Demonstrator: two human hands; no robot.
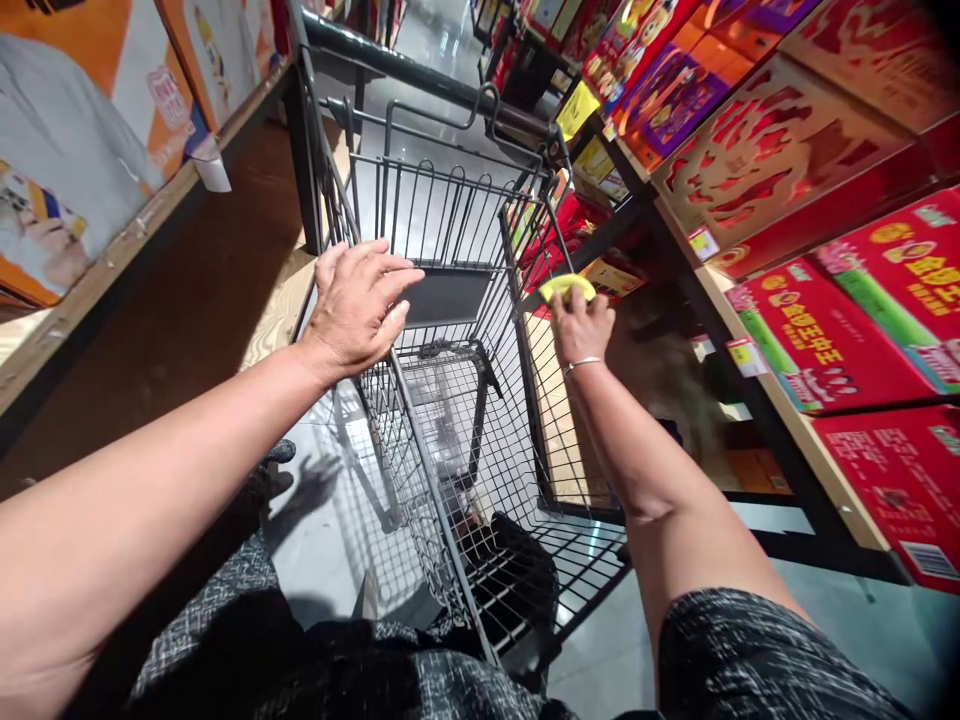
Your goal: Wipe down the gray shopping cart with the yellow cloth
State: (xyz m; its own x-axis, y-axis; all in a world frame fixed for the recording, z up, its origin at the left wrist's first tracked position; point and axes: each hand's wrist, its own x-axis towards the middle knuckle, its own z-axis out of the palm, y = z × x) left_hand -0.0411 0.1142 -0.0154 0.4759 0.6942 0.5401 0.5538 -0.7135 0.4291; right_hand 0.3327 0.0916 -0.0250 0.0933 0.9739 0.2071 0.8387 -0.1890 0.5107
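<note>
Head view: right grip (582, 325) pinches a yellow pad (564, 287) at the right rim of the shopping cart (431, 475); left grip (356, 310), fingers loosely spread, is over the left rim (whether it touches, I cannot tell).

I see a flat yellow pad (557, 287), a dark-grey wire cart (446, 300), a white-flecked black fabric sleeve (750, 655), red cardboard cartons (810, 330) at right.

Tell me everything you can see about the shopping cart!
The shopping cart is dark, metal-looking wire mesh with a black handlebar at the far end and a flat dark panel below. It stands upright on shiny grey floor between shelves. The right hand holds a yellow item at one side rim; the left hand is over the other, touch unclear.
</note>
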